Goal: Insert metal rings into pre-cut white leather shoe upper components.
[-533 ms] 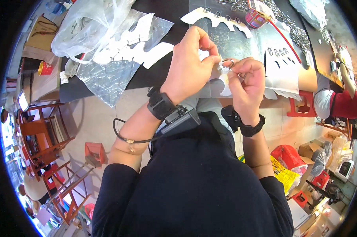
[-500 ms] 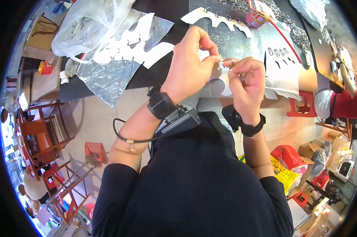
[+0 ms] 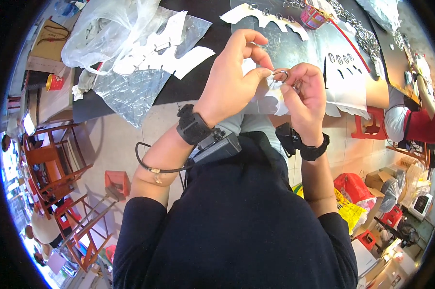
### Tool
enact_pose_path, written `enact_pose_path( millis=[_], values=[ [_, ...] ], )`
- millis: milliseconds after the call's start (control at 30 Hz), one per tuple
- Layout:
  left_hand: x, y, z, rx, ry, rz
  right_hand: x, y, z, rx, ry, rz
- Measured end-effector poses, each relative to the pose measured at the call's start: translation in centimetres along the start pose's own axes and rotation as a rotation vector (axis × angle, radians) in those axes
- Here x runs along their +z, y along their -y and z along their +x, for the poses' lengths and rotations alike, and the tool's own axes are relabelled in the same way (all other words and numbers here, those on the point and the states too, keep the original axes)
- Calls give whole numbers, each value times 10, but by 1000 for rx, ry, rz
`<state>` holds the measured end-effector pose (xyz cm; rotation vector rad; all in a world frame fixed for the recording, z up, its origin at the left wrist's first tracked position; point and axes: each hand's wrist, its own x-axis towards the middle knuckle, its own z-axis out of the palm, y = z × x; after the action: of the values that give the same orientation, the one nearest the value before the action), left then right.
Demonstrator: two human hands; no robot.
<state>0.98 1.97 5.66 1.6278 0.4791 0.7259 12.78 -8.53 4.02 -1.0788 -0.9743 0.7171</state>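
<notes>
My left hand pinches a white strap-like piece between thumb and fingers, over the table's near edge. A thin metal ring sits at this piece, and the fingers of my right hand are closed on it. Whether the white piece passes through the ring is too small to tell. Beyond my hands lies a white scalloped piece with several metal rings along its edge. More white cut pieces lie to the left on clear plastic.
A clear plastic bag covers the table's left side. At the back right are a red tin with a red stick, a heap of metal rings and a white sheet with rings. A red stool and another person are farther right.
Both hands stay together with slight finger movement. My right hand has shifted a little to the right, and the ring shows more between the hands.
</notes>
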Motion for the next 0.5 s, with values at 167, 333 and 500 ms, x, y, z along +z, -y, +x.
enact_pose_path(
  millis=[167,333,500],
  values=[
    [12,13,-6,108,-149,28,-4,-1,8,30,-11,-120],
    [20,20,-8,167,-233,116,-13,0,19,95,17,-432],
    [12,32,-6,-14,-209,-31,-8,0,22,9,96,-614]
  ],
)
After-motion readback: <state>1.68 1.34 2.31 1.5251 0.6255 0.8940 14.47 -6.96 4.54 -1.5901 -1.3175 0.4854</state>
